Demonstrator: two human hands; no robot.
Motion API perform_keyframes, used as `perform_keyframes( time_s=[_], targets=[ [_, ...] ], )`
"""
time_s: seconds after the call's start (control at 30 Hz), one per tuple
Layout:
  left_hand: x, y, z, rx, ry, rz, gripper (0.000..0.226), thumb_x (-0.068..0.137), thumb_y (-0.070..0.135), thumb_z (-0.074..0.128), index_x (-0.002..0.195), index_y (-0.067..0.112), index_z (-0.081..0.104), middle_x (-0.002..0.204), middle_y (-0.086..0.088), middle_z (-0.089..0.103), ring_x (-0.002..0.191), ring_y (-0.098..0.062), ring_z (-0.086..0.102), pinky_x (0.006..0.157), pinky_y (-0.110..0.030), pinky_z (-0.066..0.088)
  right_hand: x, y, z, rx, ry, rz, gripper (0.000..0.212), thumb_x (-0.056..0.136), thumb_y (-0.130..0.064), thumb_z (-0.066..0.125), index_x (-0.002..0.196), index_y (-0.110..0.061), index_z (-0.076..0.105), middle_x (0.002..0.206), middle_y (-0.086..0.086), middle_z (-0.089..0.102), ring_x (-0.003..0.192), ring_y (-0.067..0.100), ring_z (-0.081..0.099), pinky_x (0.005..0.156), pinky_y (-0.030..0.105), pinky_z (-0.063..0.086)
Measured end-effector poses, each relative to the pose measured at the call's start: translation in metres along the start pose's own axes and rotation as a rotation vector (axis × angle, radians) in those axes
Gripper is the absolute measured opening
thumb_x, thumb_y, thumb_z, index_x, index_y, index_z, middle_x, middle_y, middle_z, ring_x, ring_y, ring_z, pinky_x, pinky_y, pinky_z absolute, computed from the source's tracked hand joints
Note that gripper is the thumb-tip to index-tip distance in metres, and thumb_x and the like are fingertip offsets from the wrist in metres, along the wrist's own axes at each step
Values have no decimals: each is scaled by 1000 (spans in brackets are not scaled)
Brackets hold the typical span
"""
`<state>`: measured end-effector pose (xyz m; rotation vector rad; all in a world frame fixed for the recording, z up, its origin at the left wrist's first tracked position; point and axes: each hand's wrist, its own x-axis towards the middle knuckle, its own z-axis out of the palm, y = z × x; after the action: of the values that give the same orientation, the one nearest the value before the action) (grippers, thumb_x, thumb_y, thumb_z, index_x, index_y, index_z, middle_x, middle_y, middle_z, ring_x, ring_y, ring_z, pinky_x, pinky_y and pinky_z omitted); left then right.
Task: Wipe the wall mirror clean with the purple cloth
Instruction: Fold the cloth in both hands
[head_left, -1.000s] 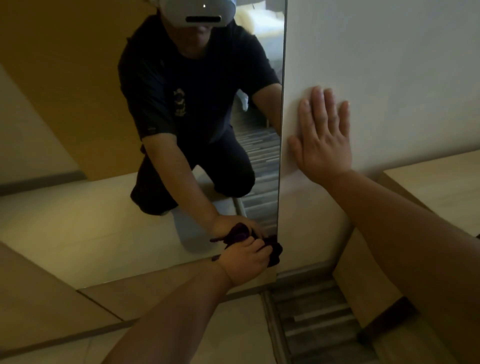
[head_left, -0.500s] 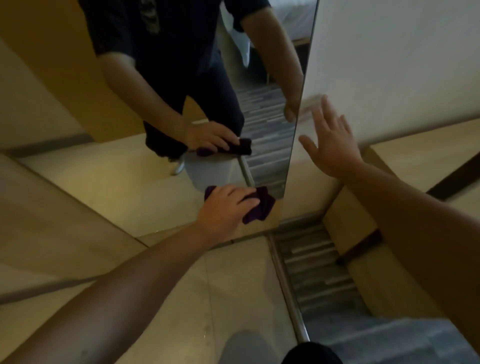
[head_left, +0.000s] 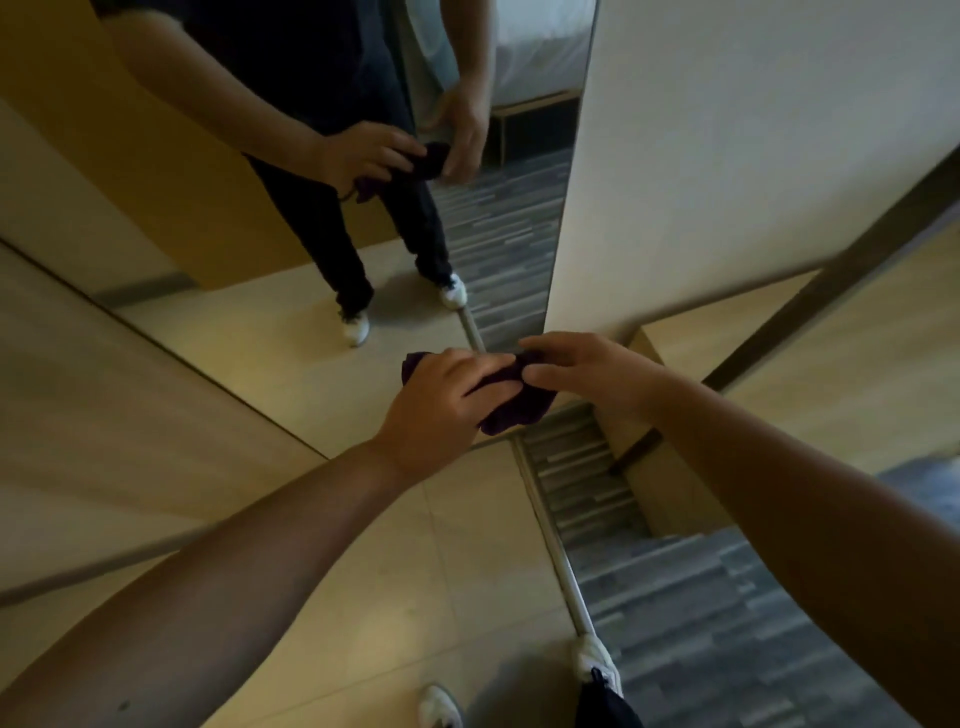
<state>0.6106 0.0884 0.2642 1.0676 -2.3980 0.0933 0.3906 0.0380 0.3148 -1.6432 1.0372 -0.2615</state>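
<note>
The tall wall mirror (head_left: 249, 260) fills the upper left and reflects my legs, white shoes and both hands. The bunched purple cloth (head_left: 519, 405) is held in the air in front of the mirror's lower right corner, away from the glass. My left hand (head_left: 447, 405) grips it from the left with fingers curled over it. My right hand (head_left: 587, 376) pinches the cloth's right end with thumb and fingertips.
A white wall (head_left: 727, 156) stands right of the mirror, with a wooden unit (head_left: 831, 374) below it. A metal strip (head_left: 550, 540) divides the beige tiles (head_left: 415, 571) from grey striped carpet (head_left: 701, 623). My white shoes (head_left: 597, 660) show at the bottom.
I have risen from a crouch to standing. My left hand lifted the cloth off the mirror's bottom, and my right hand left the wall and took hold of the cloth.
</note>
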Motion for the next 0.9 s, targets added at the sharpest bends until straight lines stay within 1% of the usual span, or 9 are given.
perform_keyframes(
  time_s=[0.1, 0.17, 0.3, 0.4, 0.5, 0.57, 0.67, 0.77, 0.9],
  targets=[
    [7, 11, -32, 53, 19, 124, 27, 103, 12, 47, 122, 14, 65, 131, -13, 62, 107, -34, 58, 86, -47, 49, -23, -33, -8, -184, 6, 47, 20, 94, -27, 67, 112, -19, 67, 100, 0, 70, 95, 12, 67, 85, 21, 53],
    [7, 16, -49, 87, 9, 181, 35, 97, 10, 58, 131, 17, 55, 137, -14, 57, 113, -35, 56, 87, -48, 49, -39, -47, -10, -300, 22, 71, 6, 93, -24, 67, 100, -24, 65, 92, -5, 68, 85, 4, 65, 70, 9, 50],
    [6, 26, -76, 76, -107, 159, 77, 83, 18, 71, 149, 14, 30, 151, -22, 40, 125, -38, 50, 91, -49, 49, -72, -70, -6, -376, 134, 37, 21, 92, -25, 68, 87, -41, 56, 91, -14, 61, 81, -8, 60, 64, 7, 45],
    [9, 32, -94, -27, -318, 101, 109, 76, 35, 84, 154, 17, 11, 156, -19, 31, 128, -37, 49, 92, -53, 50, -97, -83, 0, -440, 180, 17, 22, 92, -23, 67, 85, -40, 55, 84, -14, 60, 75, -7, 58, 63, 8, 42],
    [20, 42, -101, -120, -620, -30, 123, 77, 59, 77, 157, 24, -9, 158, -3, 32, 136, -21, 40, 109, -47, 34, -122, -90, 4, -492, 211, 28, 25, 90, -15, 66, 83, -36, 53, 76, -15, 56, 67, -11, 54, 59, 2, 37],
    [34, 54, -102, -272, -718, -133, 116, 78, 64, 72, 158, 29, -5, 149, 4, 45, 129, -13, 48, 110, -42, 30, -139, -91, 4, -530, 215, 41, 33, 89, -14, 66, 78, -40, 48, 75, -14, 54, 63, -5, 52, 58, 3, 37],
    [54, 71, -96, -319, -723, -119, 86, 86, 59, 67, 155, 30, 24, 126, 8, 58, 113, -12, 55, 100, -38, 39, -164, -83, -3, -556, 212, 76, 31, 87, -13, 65, 79, -38, 49, 75, -11, 55, 65, 1, 52, 58, 10, 39],
    [71, 92, -81, -267, -697, -6, 43, 92, 50, 65, 127, 27, 58, 103, 7, 52, 103, -18, 53, 88, -39, 43, -188, -64, -20, -530, 239, 110, 12, 85, -15, 65, 95, -22, 61, 84, -1, 63, 76, 16, 61, 65, 28, 50],
    [106, 129, -65, -364, -678, -80, 9, 93, 30, 60, 97, 23, 57, 89, 8, 52, 86, -18, 57, 68, -32, 43, -218, -27, -57, -522, 245, 125, 13, 89, -14, 65, 100, -19, 62, 89, 0, 64, 80, 12, 61, 69, 25, 46]
  ],
)
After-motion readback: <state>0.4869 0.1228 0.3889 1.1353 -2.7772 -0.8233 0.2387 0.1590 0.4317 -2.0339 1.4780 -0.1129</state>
